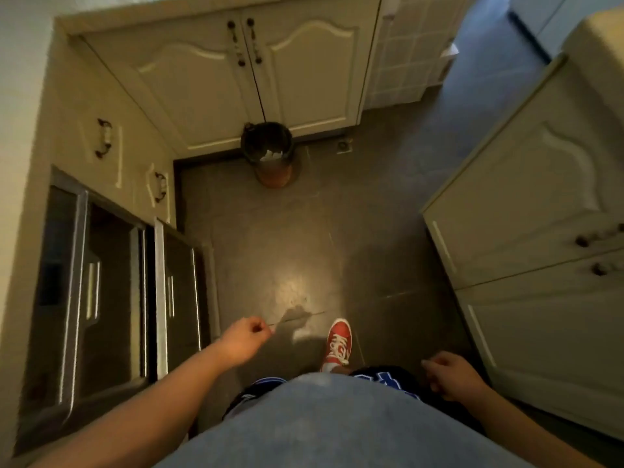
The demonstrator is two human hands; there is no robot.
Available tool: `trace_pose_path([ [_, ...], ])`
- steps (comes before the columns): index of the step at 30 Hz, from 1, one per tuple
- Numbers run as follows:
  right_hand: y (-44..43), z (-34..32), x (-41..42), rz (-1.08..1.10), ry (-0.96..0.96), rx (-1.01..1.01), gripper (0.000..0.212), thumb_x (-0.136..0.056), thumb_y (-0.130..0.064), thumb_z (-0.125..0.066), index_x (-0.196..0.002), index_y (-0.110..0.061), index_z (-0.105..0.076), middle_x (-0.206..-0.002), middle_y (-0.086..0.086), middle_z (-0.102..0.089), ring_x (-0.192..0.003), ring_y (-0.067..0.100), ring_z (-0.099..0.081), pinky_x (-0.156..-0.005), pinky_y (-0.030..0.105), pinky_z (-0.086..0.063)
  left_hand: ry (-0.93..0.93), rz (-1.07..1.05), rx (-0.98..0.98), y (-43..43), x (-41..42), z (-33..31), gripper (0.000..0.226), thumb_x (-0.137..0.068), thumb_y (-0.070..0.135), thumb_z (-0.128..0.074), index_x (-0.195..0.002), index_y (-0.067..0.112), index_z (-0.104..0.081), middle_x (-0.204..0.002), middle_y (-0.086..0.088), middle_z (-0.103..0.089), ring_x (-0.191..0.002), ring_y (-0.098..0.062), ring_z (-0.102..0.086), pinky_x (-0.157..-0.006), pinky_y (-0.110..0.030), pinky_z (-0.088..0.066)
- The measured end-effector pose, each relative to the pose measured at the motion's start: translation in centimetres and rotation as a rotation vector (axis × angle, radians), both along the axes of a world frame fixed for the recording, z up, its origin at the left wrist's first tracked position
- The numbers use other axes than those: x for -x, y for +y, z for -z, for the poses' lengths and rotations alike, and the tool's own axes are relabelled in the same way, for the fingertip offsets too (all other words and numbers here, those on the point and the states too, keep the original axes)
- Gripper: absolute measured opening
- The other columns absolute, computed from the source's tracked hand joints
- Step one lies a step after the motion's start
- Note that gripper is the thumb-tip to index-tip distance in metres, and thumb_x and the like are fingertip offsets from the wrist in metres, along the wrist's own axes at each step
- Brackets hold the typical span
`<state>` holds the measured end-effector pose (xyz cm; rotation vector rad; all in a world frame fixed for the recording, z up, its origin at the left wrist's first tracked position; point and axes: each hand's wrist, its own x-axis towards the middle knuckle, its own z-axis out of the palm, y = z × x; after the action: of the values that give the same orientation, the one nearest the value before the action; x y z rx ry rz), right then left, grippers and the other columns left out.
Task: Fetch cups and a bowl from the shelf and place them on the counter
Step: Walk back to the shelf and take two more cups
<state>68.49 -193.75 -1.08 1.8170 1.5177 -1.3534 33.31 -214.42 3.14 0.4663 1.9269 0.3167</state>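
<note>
No cups, bowl or shelf are in view. I look straight down at a dark tiled kitchen floor (297, 238). My left hand (244, 339) hangs in front of me over the floor, fingers loosely curled, holding nothing. My right hand (452, 376) is by my right hip, fingers also curled and empty. The pale counter edge (37, 106) runs along the left side and the back.
A round waste bin (268, 153) stands against cream cabinet doors (243, 72) at the back. Glass-fronted appliances (111, 285) sit in the left cabinet run. More cream cabinets (540, 238) line the right. My red shoe (338, 342) is on the floor.
</note>
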Motion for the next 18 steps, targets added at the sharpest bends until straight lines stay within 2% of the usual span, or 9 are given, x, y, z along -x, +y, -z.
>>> trace_pose_path([
  [3, 4.8, -0.1, 4.1, -0.037, 0.017, 0.013, 0.018, -0.090, -0.029, -0.062, -0.087, -0.011, -0.063, -0.076, 0.012, -0.066, -0.062, 0.022, -0.062, -0.052, 0.028, -0.048, 0.014, -0.005, 0.027, 1.6, 2.1, -0.4, 0.017, -0.096, 0.036, -0.055, -0.099, 0.021, -0.063, -0.093, -0.003, -0.067, -0.086, -0.016, -0.064, -0.074, -0.030, -0.050],
  [5, 8.1, -0.4, 7.3, -0.096, 0.025, 0.005, 0.017, -0.089, -0.031, -0.062, -0.085, -0.015, -0.064, -0.077, 0.010, -0.067, -0.063, 0.021, -0.064, -0.052, 0.027, -0.048, 0.024, -0.033, 0.061, 2.3, 3.7, -0.2, 0.020, -0.096, 0.034, -0.055, -0.104, 0.018, -0.062, -0.096, -0.002, -0.067, -0.088, -0.015, -0.063, -0.075, -0.029, -0.049],
  [9, 14.4, -0.8, 14.7, -0.161, 0.094, -0.027, 0.017, -0.088, -0.031, -0.064, -0.082, -0.016, -0.064, -0.067, 0.006, -0.065, -0.054, 0.017, -0.060, -0.046, 0.024, -0.044, 0.033, -0.132, 0.140, 3.7, 7.5, 0.6, 0.019, -0.095, 0.032, -0.057, -0.101, 0.015, -0.063, -0.092, -0.005, -0.066, -0.079, -0.017, -0.061, -0.072, -0.032, -0.050],
  [13, 19.9, -0.4, 22.1, -0.149, 0.158, -0.057, 0.020, -0.090, -0.025, -0.064, -0.077, -0.009, -0.058, -0.059, 0.010, -0.058, -0.047, 0.018, -0.051, -0.041, 0.023, -0.039, 0.037, -0.108, 0.184, 6.5, 13.0, 2.7, 0.017, -0.094, 0.034, -0.058, -0.102, 0.019, -0.064, -0.098, -0.003, -0.068, -0.089, -0.016, -0.064, -0.080, -0.032, -0.052],
  [16, 23.2, -0.6, 25.6, -0.135, 0.150, -0.085, 0.020, -0.090, -0.023, -0.064, -0.078, -0.008, -0.058, -0.064, 0.012, -0.057, -0.056, 0.024, -0.054, -0.046, 0.025, -0.039, 0.049, -0.076, 0.185, 9.6, 17.5, 3.9, 0.011, -0.093, 0.034, -0.059, -0.087, 0.025, -0.064, -0.088, 0.000, -0.069, -0.080, -0.014, -0.064, -0.072, -0.029, -0.050],
  [18, 25.5, -0.9, 26.9, -0.111, 0.126, -0.076, 0.018, -0.091, -0.024, -0.062, -0.087, -0.007, -0.060, -0.073, 0.012, -0.060, -0.062, 0.024, -0.059, -0.050, 0.029, -0.042, 0.057, -0.029, 0.175, 12.6, 20.9, 4.5, 0.016, -0.093, 0.031, -0.060, -0.077, 0.026, -0.062, -0.077, 0.003, -0.067, -0.071, -0.013, -0.063, -0.065, -0.027, -0.048],
])
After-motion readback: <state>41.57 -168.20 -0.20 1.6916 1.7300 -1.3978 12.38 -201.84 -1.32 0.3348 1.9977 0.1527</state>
